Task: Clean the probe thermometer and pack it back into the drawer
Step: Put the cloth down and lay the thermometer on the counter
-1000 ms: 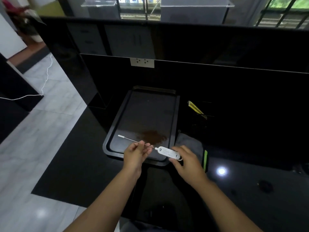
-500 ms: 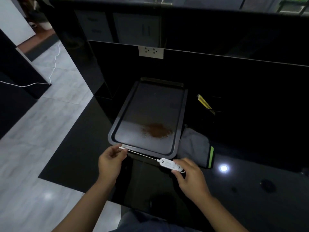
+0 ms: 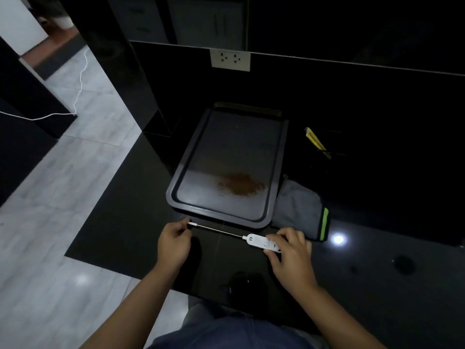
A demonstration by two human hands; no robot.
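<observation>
The probe thermometer point(image 3: 259, 241) has a white body and a thin metal probe ending in a white tip. It hangs level just above the black counter, in front of the tray. My right hand point(image 3: 289, 253) grips the white body. My left hand point(image 3: 173, 241) pinches the white tip at the probe's far left end. No drawer is in view.
A dark baking tray point(image 3: 281, 172) with a patch of brown powder point(image 3: 239, 185) lies just beyond the hands. A grey cloth with a green edge point(image 3: 299, 210) sits to its right. A yellow object point(image 3: 315, 139) lies further back. The glossy black counter point(image 3: 377, 285) ends at left over a tiled floor.
Both hands have drawn the thermometer back from over the tray towards me. My left hand slid from the probe's middle out to its tip.
</observation>
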